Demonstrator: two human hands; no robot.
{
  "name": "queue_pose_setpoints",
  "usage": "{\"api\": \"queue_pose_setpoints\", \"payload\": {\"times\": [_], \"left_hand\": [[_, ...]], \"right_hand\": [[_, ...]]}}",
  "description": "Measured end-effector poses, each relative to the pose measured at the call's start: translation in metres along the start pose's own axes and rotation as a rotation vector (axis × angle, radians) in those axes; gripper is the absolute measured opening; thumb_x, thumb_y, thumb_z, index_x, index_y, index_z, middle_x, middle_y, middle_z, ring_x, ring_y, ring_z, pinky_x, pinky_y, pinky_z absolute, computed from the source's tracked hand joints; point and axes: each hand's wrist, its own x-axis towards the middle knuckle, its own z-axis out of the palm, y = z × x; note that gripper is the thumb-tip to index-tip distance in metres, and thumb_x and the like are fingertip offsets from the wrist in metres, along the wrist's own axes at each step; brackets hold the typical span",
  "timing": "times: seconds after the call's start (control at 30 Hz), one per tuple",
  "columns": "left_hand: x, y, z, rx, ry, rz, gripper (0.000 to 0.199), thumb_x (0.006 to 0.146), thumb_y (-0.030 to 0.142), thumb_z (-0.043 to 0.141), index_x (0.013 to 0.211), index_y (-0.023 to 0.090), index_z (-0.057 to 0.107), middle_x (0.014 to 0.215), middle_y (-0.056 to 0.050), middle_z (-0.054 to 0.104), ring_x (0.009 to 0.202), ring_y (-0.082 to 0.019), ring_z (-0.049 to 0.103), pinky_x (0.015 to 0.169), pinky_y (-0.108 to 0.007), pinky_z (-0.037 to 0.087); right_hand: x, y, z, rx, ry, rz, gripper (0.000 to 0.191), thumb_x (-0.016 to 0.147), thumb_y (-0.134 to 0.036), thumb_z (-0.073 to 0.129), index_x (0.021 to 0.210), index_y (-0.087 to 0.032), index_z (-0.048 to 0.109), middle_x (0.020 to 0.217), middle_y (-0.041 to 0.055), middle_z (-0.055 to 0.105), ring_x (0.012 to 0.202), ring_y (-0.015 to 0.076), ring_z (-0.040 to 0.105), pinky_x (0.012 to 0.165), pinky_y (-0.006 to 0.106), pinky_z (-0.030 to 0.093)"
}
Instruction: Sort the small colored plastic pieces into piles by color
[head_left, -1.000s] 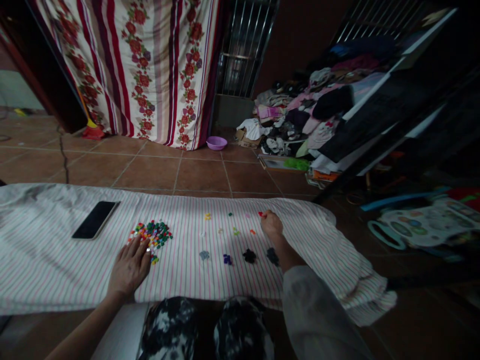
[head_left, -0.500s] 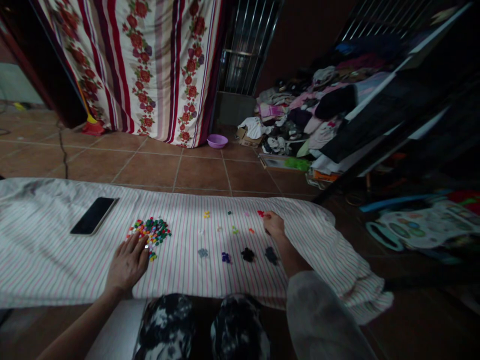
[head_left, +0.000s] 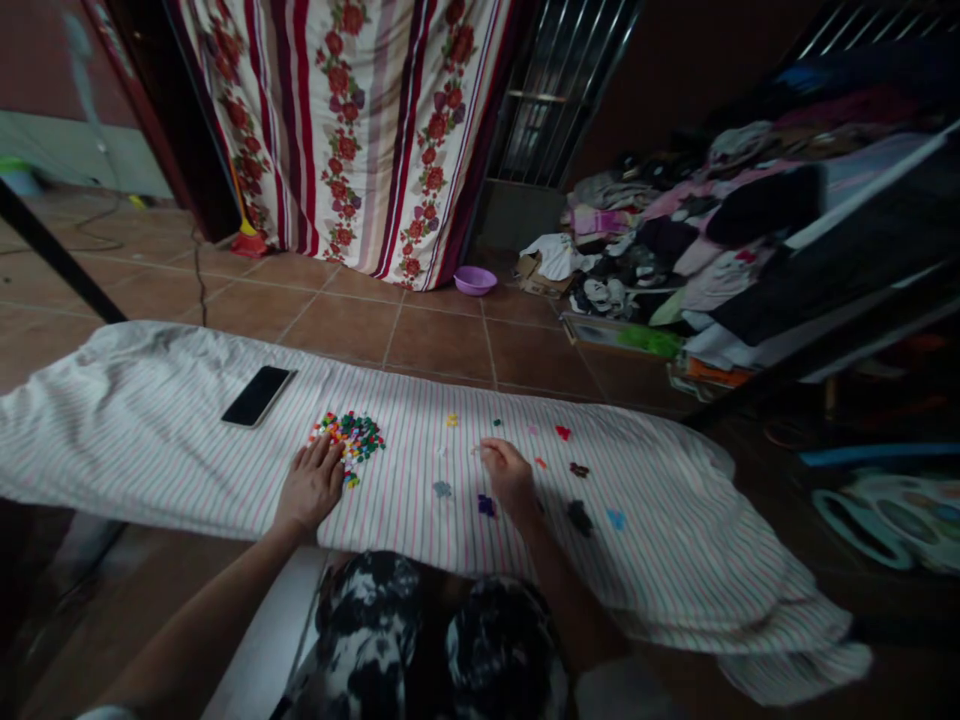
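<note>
My left hand [head_left: 309, 486] lies flat, fingers apart, at the near left edge of a mixed heap of small colored pieces [head_left: 360, 436]. My right hand [head_left: 510, 476] is over the sorted groups, thumb and fingertips pinched; what they hold, if anything, is too small to name. Around it lie little piles: yellow [head_left: 452, 420], green [head_left: 496, 422], red [head_left: 562, 433], brown [head_left: 579, 469], grey [head_left: 442, 489], dark blue [head_left: 486, 506], black [head_left: 580, 517] and light blue [head_left: 616, 519]. Part of the middle row is hidden behind my right hand.
A phone [head_left: 258, 396] lies left of the heap on the striped cloth [head_left: 390, 520]. Beyond the cloth, a purple basin [head_left: 475, 280] stands on the tiled floor near a curtain [head_left: 360, 130]. Clothes [head_left: 637, 240] are piled at the back right.
My right hand has moved left and nearer, from the red pile to the middle groups. The view has shifted, bringing the brown and light blue piles into sight. My left hand stays by the heap.
</note>
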Motion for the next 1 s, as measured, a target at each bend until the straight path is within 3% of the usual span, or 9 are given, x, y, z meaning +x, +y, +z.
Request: {"api": "queue_pose_setpoints", "payload": {"times": [0.17,0.33,0.5,0.73,0.87,1.0], "left_hand": [[0.000,0.000,0.000,-0.002,-0.009,0.007,0.045,0.095,0.035,0.033,0.129,0.018,0.057,0.143,-0.014,0.051,0.134,-0.028,0.046,0.109,-0.048,0.037],[0.000,0.001,-0.002,-0.029,-0.002,0.031,0.045,0.095,0.033,0.034,0.131,0.020,0.056,0.145,-0.013,0.048,0.138,-0.029,0.041,0.108,-0.049,0.039],[0.000,0.001,-0.001,-0.018,0.003,0.087,0.045,0.095,0.031,0.035,0.134,0.022,0.054,0.147,-0.010,0.047,0.140,-0.027,0.038,0.110,-0.048,0.038],[0.000,-0.001,-0.001,0.001,-0.042,0.172,0.047,0.096,0.030,0.034,0.141,0.025,0.047,0.148,-0.006,0.047,0.142,-0.025,0.035,0.111,-0.045,0.037],[-0.001,-0.001,-0.001,-0.009,-0.005,0.159,0.052,0.096,0.029,0.030,0.147,0.017,0.036,0.151,-0.011,0.041,0.144,-0.023,0.032,0.114,-0.044,0.034],[-0.001,0.000,0.000,-0.009,0.029,0.102,0.053,0.096,0.033,0.031,0.145,0.013,0.037,0.152,-0.016,0.038,0.144,-0.025,0.031,0.114,-0.046,0.033]], "right_hand": [[-0.032,-0.044,0.064,0.049,-0.226,-0.258,0.029,0.085,-0.020,0.044,0.098,-0.021,0.070,0.096,0.0068,0.070,0.093,0.0192,0.065,0.086,0.033,0.052],[-0.034,-0.075,0.101,-0.009,-0.352,-0.283,0.031,0.087,-0.014,0.045,0.102,-0.022,0.071,0.097,0.0067,0.069,0.095,0.0178,0.064,0.089,0.030,0.051],[-0.026,-0.099,0.132,-0.029,-0.375,-0.278,0.031,0.089,-0.015,0.047,0.107,-0.026,0.070,0.103,0.0050,0.067,0.098,0.0174,0.063,0.092,0.029,0.049],[-0.018,-0.097,0.150,-0.127,-0.390,-0.329,0.034,0.088,-0.014,0.050,0.113,-0.027,0.068,0.106,0.0065,0.063,0.100,0.0192,0.061,0.089,0.029,0.048],[-0.011,-0.092,0.152,-0.201,-0.361,-0.332,0.034,0.088,-0.013,0.049,0.112,-0.029,0.069,0.102,0.0067,0.064,0.097,0.0204,0.060,0.088,0.030,0.047],[-0.007,-0.092,0.155,-0.221,-0.380,-0.335,0.034,0.089,-0.013,0.048,0.111,-0.026,0.069,0.102,0.0080,0.064,0.098,0.0216,0.059,0.089,0.031,0.046]]}}
